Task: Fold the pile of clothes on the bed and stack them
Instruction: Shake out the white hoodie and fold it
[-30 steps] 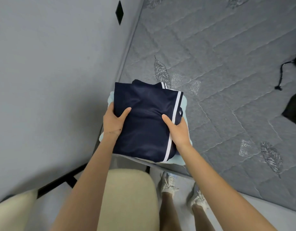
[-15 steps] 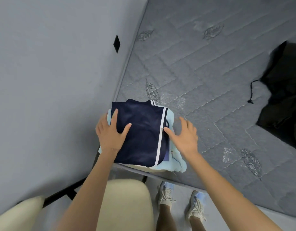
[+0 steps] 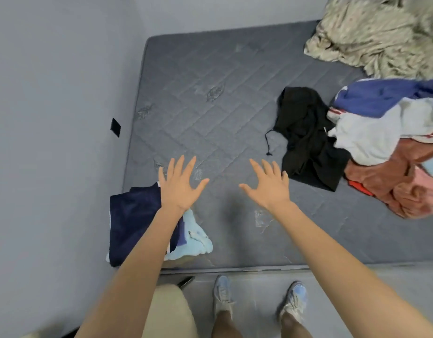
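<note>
Navy garment (image 3: 132,223), folded square, atop fluffy light-blue cloth (image 3: 197,241) near left; left hand (image 3: 178,189), right hand (image 3: 269,189) splayed wide, empty.

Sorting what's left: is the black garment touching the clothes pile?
Touching. Head view: black garment meets the clothes pile, no mattress showing between.
</note>
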A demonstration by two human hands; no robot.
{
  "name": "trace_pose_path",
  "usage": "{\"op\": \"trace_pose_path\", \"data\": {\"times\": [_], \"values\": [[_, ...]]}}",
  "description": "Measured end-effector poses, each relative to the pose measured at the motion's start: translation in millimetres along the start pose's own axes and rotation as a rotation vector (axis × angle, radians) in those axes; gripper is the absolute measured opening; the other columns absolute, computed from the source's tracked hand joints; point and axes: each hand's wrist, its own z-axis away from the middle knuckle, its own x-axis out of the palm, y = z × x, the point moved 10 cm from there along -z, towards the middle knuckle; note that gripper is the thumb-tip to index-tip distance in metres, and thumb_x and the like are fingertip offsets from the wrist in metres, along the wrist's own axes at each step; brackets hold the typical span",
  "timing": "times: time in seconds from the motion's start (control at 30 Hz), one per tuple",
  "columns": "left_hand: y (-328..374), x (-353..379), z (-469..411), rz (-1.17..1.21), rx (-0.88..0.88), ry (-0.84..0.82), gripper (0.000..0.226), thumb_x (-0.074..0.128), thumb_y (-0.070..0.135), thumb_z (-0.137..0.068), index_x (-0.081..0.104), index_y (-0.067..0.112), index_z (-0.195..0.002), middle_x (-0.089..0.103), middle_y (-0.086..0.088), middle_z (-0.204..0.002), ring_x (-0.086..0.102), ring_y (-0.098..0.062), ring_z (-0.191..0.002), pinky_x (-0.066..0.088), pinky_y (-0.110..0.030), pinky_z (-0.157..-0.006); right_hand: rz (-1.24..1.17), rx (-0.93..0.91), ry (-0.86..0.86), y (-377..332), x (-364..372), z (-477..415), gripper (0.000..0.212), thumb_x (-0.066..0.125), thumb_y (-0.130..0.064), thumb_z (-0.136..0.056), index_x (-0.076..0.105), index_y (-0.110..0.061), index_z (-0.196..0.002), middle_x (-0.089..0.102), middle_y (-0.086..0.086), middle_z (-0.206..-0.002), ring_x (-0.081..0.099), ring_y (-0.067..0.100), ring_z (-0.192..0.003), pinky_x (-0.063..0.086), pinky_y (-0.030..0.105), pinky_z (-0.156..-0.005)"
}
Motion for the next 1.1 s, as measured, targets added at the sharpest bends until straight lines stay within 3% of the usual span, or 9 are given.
{"op": "trace_pose_path", "data": {"times": [0.33, 0.5, 1.1], "values": [[273.1, 42.0, -1.9, -0.017, 0.123, -0.094, 0.072, 0.035, 0.069, -0.089, 0.015, 0.037, -0.151, 0.008, 0.002, -0.16, -0.001, -0.02, -0.148, -0.003, -0.05, -0.117, 0.045, 0.085, 0.092, 230.3, -107.2, 46.3, 0.076, 0.042, -0.062, -0.092, 0.006, -0.035, -0.153, 0.008, 0.003, -0.161, -0.002, 0.027, -0.148, 0.005, 0.049, -0.118], [374.7, 59.4, 4.4, 0.011, 0.164, -0.132, 0.072, 0.034, 0.07, -0.089, 0.014, 0.038, -0.15, 0.007, 0.001, -0.161, -0.003, -0.02, -0.148, -0.004, -0.051, -0.117, 0.072, 0.134, 0.116, 316.1, -144.0, 61.9, 0.077, 0.04, -0.064, -0.091, 0.007, -0.034, -0.153, 0.011, 0.002, -0.161, 0.001, 0.027, -0.148, 0.006, 0.049, -0.117], [547.6, 86.8, -71.9, -0.06, 0.367, -0.186, 0.073, 0.035, 0.066, -0.09, 0.012, 0.034, -0.151, 0.007, -0.001, -0.161, -0.002, -0.022, -0.148, -0.002, -0.05, -0.117, -0.069, 0.377, 0.155, 491.6, -203.8, 24.8, 0.079, 0.046, -0.062, -0.089, 0.008, -0.034, -0.153, 0.01, 0.006, -0.161, 0.004, 0.031, -0.147, 0.007, 0.049, -0.116]]}}
